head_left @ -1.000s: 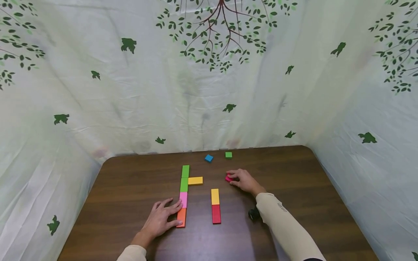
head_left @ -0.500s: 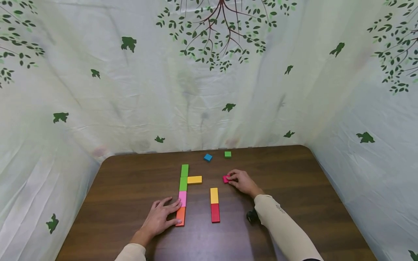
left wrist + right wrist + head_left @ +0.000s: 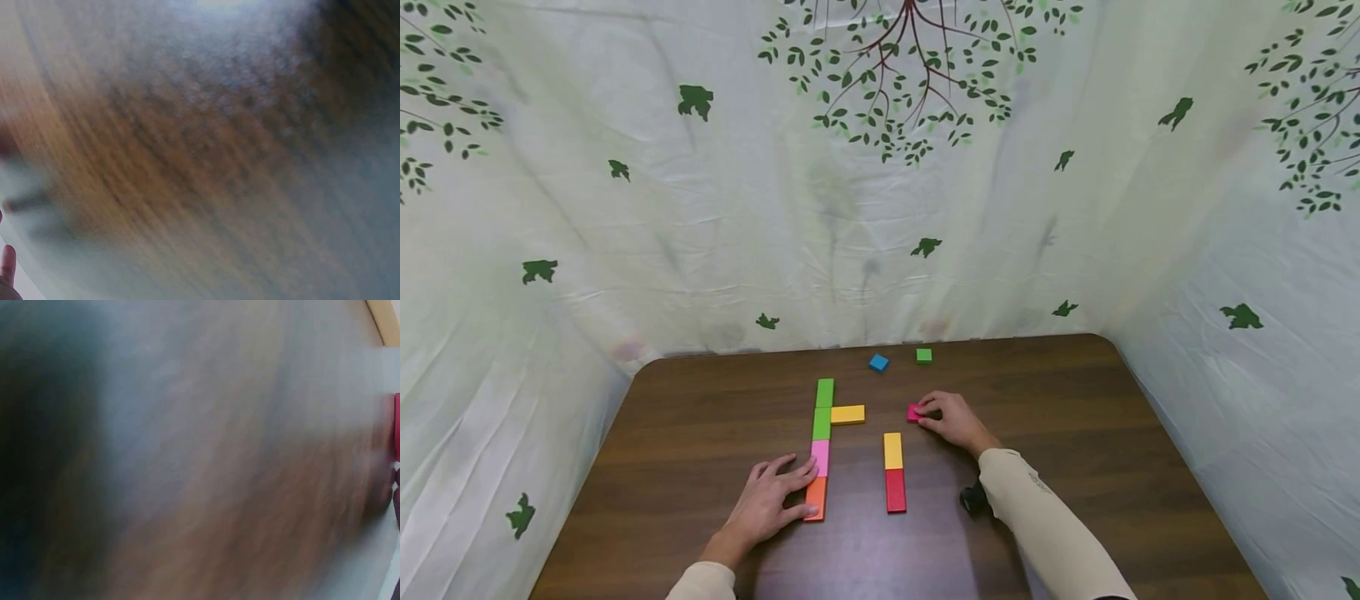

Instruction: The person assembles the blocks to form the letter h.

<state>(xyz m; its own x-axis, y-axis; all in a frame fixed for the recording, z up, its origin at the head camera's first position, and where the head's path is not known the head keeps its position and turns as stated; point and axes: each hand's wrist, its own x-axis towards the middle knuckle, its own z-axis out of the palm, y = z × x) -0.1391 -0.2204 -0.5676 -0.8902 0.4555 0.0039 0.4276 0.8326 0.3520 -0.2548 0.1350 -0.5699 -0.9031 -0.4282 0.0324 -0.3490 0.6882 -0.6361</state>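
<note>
My right hand (image 3: pixel 953 418) pinches a small magenta block (image 3: pixel 913 413) between thumb and fingers, at or just above the tabletop. My left hand (image 3: pixel 766 502) lies on the left side of a column of flat blocks, fingers spread. Its thumb touches the orange block (image 3: pixel 817 495) and a fingertip reaches the pink block (image 3: pixel 821 454). Farther up that column come two green blocks (image 3: pixel 822 423), with a yellow block (image 3: pixel 847 414) jutting out to the right. A second yellow block (image 3: pixel 892 451) meets a red block (image 3: pixel 896 492) end to end, between both hands.
Near the table's far edge lie a blue block (image 3: pixel 878 362), turned at an angle, and a green square block (image 3: pixel 924 356). A leaf-printed white curtain (image 3: pixel 865 292) hangs behind the brown wooden table (image 3: pixel 1037 383). Both wrist views show mostly blurred tabletop.
My right hand has slid a little to the left with the magenta block, which now sits straighter. My left hand and the other blocks have stayed put.
</note>
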